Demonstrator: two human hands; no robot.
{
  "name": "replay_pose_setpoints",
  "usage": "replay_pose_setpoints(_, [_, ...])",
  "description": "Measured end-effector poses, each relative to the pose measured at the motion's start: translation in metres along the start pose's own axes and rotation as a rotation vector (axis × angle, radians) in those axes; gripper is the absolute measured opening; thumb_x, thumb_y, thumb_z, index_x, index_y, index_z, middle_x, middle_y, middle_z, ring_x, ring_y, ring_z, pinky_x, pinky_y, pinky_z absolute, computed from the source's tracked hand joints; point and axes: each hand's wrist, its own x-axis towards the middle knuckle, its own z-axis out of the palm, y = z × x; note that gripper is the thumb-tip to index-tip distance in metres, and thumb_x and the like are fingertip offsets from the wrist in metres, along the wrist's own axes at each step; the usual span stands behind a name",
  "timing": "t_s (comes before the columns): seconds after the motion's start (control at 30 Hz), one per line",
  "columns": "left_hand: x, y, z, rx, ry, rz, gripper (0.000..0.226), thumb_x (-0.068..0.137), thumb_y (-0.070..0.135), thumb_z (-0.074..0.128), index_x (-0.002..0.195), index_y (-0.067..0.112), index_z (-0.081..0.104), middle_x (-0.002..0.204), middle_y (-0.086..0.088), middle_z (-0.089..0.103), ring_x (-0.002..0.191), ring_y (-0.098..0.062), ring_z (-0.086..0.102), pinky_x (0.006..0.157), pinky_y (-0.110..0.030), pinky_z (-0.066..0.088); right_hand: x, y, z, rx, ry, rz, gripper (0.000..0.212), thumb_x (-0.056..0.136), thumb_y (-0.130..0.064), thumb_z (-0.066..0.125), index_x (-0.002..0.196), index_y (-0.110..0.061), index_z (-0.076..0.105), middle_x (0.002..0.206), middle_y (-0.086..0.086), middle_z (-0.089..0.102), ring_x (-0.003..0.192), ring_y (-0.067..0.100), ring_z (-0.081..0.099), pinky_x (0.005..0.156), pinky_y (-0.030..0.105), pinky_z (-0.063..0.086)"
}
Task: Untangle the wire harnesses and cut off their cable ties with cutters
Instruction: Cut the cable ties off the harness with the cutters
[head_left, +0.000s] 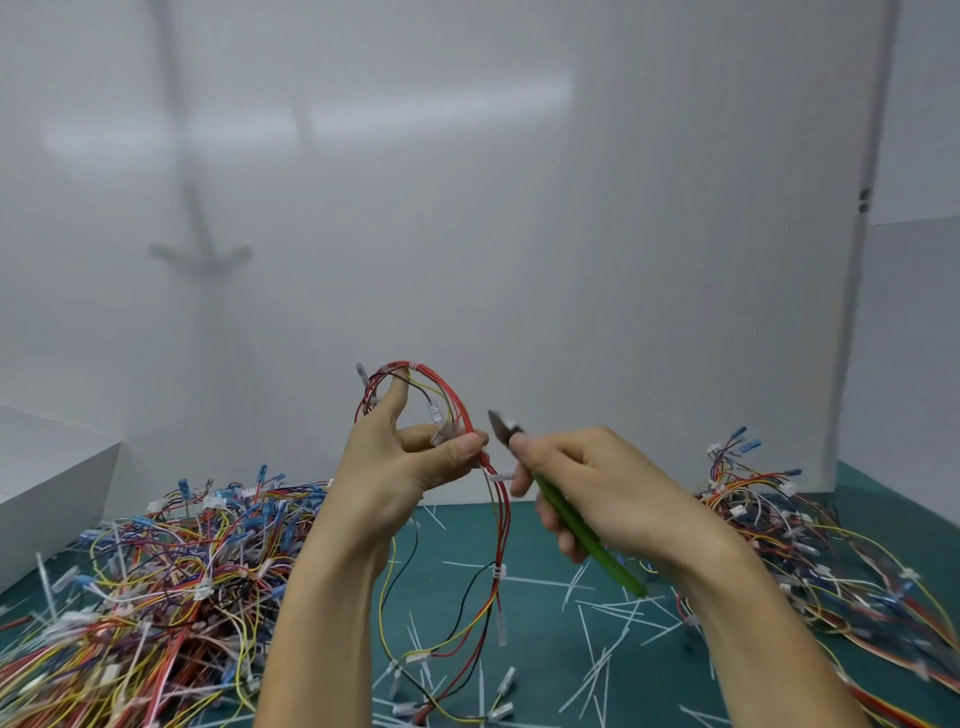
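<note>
A: Why pinch there?
B: The left hand nips the red harness between thumb and forefinger, just above a cable tie (likely steadying it). The right hand curls its fingers round the cutters, tips close beside. The tail trails onto the mat.

A mostly red wire harness loops above the left hand, pinched between thumb and fingers; its tail hangs to the green surface; white cable ties band it; green-handled cutters, gripped in the right hand, point just beside it; multicoloured harness piles lie at both sides.
</note>
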Motion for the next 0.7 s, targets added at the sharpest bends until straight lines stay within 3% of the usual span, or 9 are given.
replay_pose_setpoints(0.07, [-0.001, 0.001, 0.002, -0.006, 0.004, -0.005, 0.122, 0.058, 0.017, 0.082, 0.157, 0.019, 0.010, 0.090, -0.015, 0.077, 0.082, -0.024, 0.075, 0.074, -0.027, 0.060, 0.003, 0.000, -0.002, -0.008, 0.105, -0.033, 0.048, 0.091, -0.059, 0.054, 0.080, -0.013, 0.068, 0.059, 0.000, 0.059, 0.049, 0.016, 0.057, 0.052, 0.033, 0.050])
replay_pose_setpoints(0.17, [0.000, 0.001, 0.005, 0.003, 0.006, -0.017, 0.119, 0.058, 0.016, 0.084, 0.156, 0.013, 0.017, 0.086, -0.013, 0.077, 0.083, -0.024, 0.076, 0.077, -0.029, 0.061, 0.003, 0.000, -0.004, -0.147, 0.148, -0.087, 0.050, 0.074, -0.067, 0.068, 0.080, -0.017, 0.069, 0.059, -0.005, 0.058, 0.051, 0.009, 0.052, 0.055, 0.031, 0.048])
replay_pose_setpoints(0.23, [-0.001, 0.002, 0.009, 0.021, 0.000, 0.000, 0.093, 0.059, 0.017, 0.085, 0.141, 0.021, 0.042, 0.083, -0.013, 0.076, 0.084, -0.024, 0.075, 0.083, -0.033, 0.060, 0.003, 0.000, 0.000, -0.254, 0.156, -0.100, 0.037, 0.075, -0.058, 0.074, 0.082, -0.022, 0.071, 0.065, -0.006, 0.065, 0.053, 0.004, 0.051, 0.057, 0.026, 0.045])
replay_pose_setpoints(0.27, [-0.002, 0.003, 0.011, 0.035, -0.016, 0.027, 0.069, 0.060, 0.019, 0.085, 0.120, 0.030, 0.053, 0.082, -0.013, 0.076, 0.083, -0.023, 0.075, 0.083, -0.032, 0.060, 0.004, -0.001, 0.003, -0.284, 0.173, -0.116, 0.031, 0.079, -0.051, 0.074, 0.083, -0.021, 0.071, 0.068, -0.004, 0.066, 0.056, 0.006, 0.052, 0.057, 0.026, 0.044])
replay_pose_setpoints(0.33, [-0.003, 0.002, 0.015, 0.046, -0.041, 0.079, 0.041, 0.067, 0.021, 0.083, 0.099, 0.031, 0.059, 0.080, -0.018, 0.074, 0.082, -0.019, 0.074, 0.080, -0.029, 0.060, 0.005, -0.001, 0.010, -0.297, 0.231, -0.152, 0.026, 0.084, -0.042, 0.072, 0.081, -0.017, 0.070, 0.066, 0.000, 0.064, 0.058, 0.011, 0.050, 0.056, 0.027, 0.042])
replay_pose_setpoints(0.43, [-0.002, 0.001, 0.015, 0.059, -0.068, 0.029, 0.040, 0.075, 0.035, 0.074, 0.110, 0.017, 0.064, 0.085, -0.011, 0.077, 0.084, -0.017, 0.075, 0.075, -0.025, 0.060, 0.008, -0.001, 0.012, -0.196, 0.335, -0.179, 0.022, 0.085, -0.037, 0.073, 0.076, -0.017, 0.067, 0.055, -0.007, 0.056, 0.054, 0.012, 0.047, 0.056, 0.029, 0.042])
replay_pose_setpoints(0.53, [-0.004, -0.001, 0.007, 0.327, -0.272, -0.084, 0.050, 0.068, 0.053, 0.074, 0.102, 0.016, 0.071, 0.096, -0.003, 0.077, 0.090, -0.014, 0.074, 0.082, -0.029, 0.059, 0.010, -0.001, 0.005, -0.102, 0.419, -0.213, 0.018, 0.087, -0.033, 0.072, 0.076, -0.019, 0.066, 0.052, -0.013, 0.055, 0.056, 0.012, 0.049, 0.060, 0.033, 0.045])
replay_pose_setpoints(0.63, [-0.007, -0.006, 0.004, 0.484, -0.520, -0.188, 0.042, 0.069, 0.042, 0.087, 0.097, 0.014, 0.073, 0.096, -0.003, 0.077, 0.088, -0.011, 0.072, 0.082, -0.029, 0.057, 0.009, 0.000, 0.000, -0.064, 0.456, -0.254, 0.017, 0.088, -0.034, 0.070, 0.078, -0.022, 0.065, 0.054, -0.012, 0.054, 0.058, 0.014, 0.050, 0.062, 0.041, 0.048])
replay_pose_setpoints(0.7, [-0.006, -0.008, 0.008, 0.541, -0.565, -0.204, 0.031, 0.071, 0.033, 0.086, 0.092, 0.013, 0.074, 0.089, -0.005, 0.077, 0.082, -0.010, 0.072, 0.076, -0.025, 0.058, 0.008, 0.000, 0.000, -0.043, 0.479, -0.269, 0.017, 0.089, -0.034, 0.069, 0.079, -0.022, 0.065, 0.056, -0.010, 0.054, 0.060, 0.017, 0.052, 0.064, 0.045, 0.050])
